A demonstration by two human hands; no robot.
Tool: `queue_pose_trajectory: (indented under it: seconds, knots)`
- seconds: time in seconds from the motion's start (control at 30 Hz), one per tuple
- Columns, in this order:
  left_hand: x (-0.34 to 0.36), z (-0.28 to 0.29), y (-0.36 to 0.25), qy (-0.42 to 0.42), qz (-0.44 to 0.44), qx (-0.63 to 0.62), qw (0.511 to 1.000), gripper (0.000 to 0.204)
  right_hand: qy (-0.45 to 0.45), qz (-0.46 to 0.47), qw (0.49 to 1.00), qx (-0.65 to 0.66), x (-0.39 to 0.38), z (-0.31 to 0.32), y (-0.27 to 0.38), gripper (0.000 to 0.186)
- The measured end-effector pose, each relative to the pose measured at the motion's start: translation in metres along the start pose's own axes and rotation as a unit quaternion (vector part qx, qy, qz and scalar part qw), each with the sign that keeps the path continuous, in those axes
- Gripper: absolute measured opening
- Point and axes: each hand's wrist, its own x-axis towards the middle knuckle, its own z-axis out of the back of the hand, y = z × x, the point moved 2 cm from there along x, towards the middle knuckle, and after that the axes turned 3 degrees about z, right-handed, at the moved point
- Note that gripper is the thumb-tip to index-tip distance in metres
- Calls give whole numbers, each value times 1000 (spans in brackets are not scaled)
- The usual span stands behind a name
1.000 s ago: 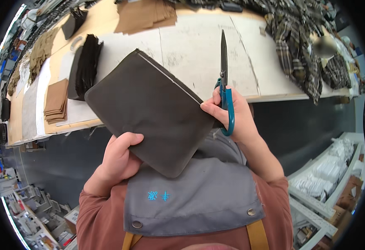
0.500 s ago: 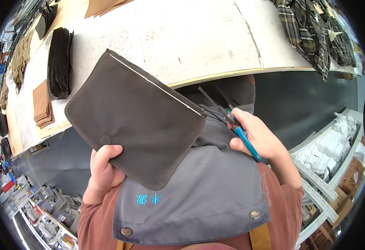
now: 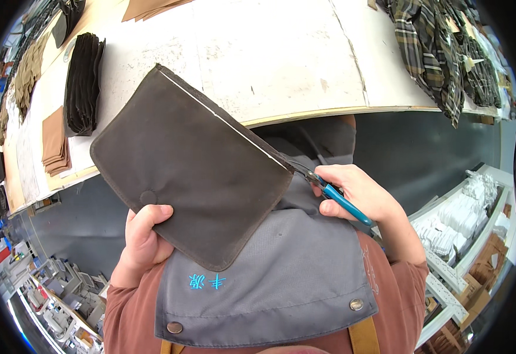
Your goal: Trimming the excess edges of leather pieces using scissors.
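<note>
My left hand (image 3: pixel 146 233) pinches the lower left edge of a dark brown flap-shaped piece (image 3: pixel 193 171), thumb on top and fingers underneath. This piece has rounded lower corners, a round button-like bump near my thumb, and a white line along its raw upper right edge. My right hand (image 3: pixel 358 192) is closed around teal-handled scissors (image 3: pixel 343 203). Their blades lie at the piece's right corner, by the end of the white line; the tips are partly hidden there. Both hands are above my grey apron (image 3: pixel 264 277).
Ahead is a pale worktable (image 3: pixel 258 59) with its edge near the piece. On it lie a stack of black pieces (image 3: pixel 84 85), brown pieces (image 3: pixel 56 141) and plaid cloth (image 3: pixel 429 53). At right, a white rack (image 3: pixel 447 274) holds white bundles (image 3: pixel 461 206).
My right hand has moved slightly left and down, bringing the scissors from beyond the edge to the piece's right corner. Their blades, spread apart before, are now nearer together. My left hand keeps its hold.
</note>
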Motion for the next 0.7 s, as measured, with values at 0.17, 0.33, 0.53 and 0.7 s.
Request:
queue_pose_trajectory:
  seconds: [0.17, 0.33, 0.53, 0.7]
  knots:
    - [3, -2, 0, -7, -6, 5, 1000, 49, 1, -3, 1000, 8, -1, 2, 5, 61]
    - [4, -1, 0, -10, 2, 3, 1000, 49, -15, -18, 999, 39, -2, -2, 1, 62]
    - [5, -4, -1, 3, 19, 0, 1000, 48, -34, -14, 997, 66, -5, -4, -8, 66]
    - [8, 3, -2, 50, 29, -39, 998, 42, -47, -2, 998, 41, -2, -4, -12, 69]
